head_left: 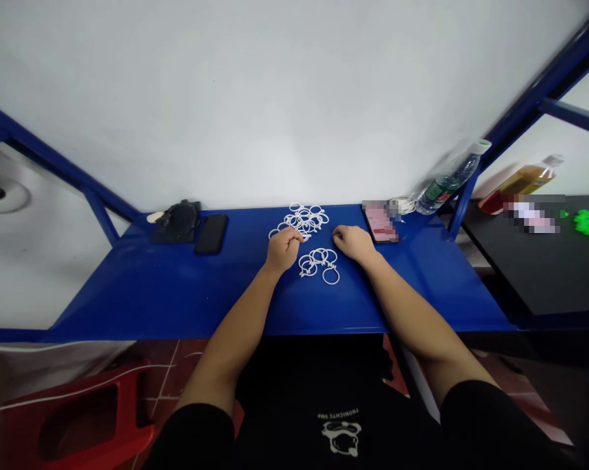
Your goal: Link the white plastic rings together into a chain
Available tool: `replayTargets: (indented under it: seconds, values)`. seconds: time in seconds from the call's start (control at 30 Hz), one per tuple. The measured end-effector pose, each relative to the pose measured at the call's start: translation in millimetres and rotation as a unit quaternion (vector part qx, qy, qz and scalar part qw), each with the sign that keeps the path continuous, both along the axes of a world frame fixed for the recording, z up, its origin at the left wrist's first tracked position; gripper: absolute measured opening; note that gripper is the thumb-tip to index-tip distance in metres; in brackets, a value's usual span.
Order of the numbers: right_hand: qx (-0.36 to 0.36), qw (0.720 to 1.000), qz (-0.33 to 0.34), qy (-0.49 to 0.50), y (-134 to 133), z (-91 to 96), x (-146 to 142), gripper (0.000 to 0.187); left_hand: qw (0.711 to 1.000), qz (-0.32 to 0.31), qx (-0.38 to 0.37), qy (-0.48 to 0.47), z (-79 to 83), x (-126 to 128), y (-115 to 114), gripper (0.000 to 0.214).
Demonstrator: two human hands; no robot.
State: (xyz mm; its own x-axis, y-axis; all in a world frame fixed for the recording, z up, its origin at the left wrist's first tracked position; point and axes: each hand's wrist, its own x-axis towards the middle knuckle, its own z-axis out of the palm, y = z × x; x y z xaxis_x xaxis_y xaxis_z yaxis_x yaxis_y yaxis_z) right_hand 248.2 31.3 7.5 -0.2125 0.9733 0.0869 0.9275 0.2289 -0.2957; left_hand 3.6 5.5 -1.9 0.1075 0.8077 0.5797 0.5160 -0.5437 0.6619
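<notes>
A loose pile of white plastic rings point(310, 219) with small clip-like ends lies at the back middle of the blue tabletop. My left hand point(283, 249) is closed at the pile's near left edge, its thumb and forefinger pinched on a white ring that is mostly hidden. To the right of the pile, my right hand point(355, 243) rests low over the table with its fingers curled in; whatever they hold is hidden. Between my wrists lies a smaller group of several white rings point(331, 277), some overlapping.
Left of the pile lie a black phone point(211, 234) and a dark pouch-like object point(177, 222). A lit phone point(383, 225), a white cable point(406, 205) and a leaning clear bottle point(448, 183) are at the right. Blue frame bars point(463, 205) flank the blue table point(142, 281).
</notes>
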Motion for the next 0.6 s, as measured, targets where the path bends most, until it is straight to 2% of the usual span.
replayTargets:
  seconds: [0.07, 0.17, 0.23, 0.3, 0.37, 0.47, 0.6]
  values:
    - [0.021, 0.999, -0.003, 0.037, -0.3, -1.3, -0.7, 0.02, 0.999, -0.026, -0.018, 0.018, -1.2, 2.0, -1.1, 0.025]
    - [0.029, 0.992, -0.011, 0.121, 0.3, -4.3, -2.2, 0.021, 0.992, -0.071, -0.09, 0.045, -2.9, 5.5, -5.0, 0.02]
    - [0.015, 0.986, -0.018, 0.166, 1.8, -7.2, -3.1, 0.022, 0.984, -0.105, -0.136, 0.055, -3.4, 8.0, -8.9, 0.028]
    - [0.003, 0.982, -0.02, 0.189, 4.0, -10.3, -3.8, 0.024, 0.977, -0.134, -0.15, 0.069, -2.6, 10.1, -12.5, 0.033]
    - [0.003, 0.979, -0.013, 0.203, 6.2, -12.8, -4.0, 0.027, 0.976, -0.144, -0.138, 0.09, -0.2, 10.8, -14.2, 0.025]
    - [0.01, 0.975, -0.002, 0.221, 8.3, -14.6, -3.6, 0.031, 0.987, -0.094, -0.089, 0.095, 4.7, 6.4, -10.8, 0.016]
    - [0.01, 0.971, -0.007, 0.237, 8.9, -13.8, -2.6, 0.032, 0.992, 0.073, -0.047, 0.088, 4.5, -12.7, 3.1, 0.016]
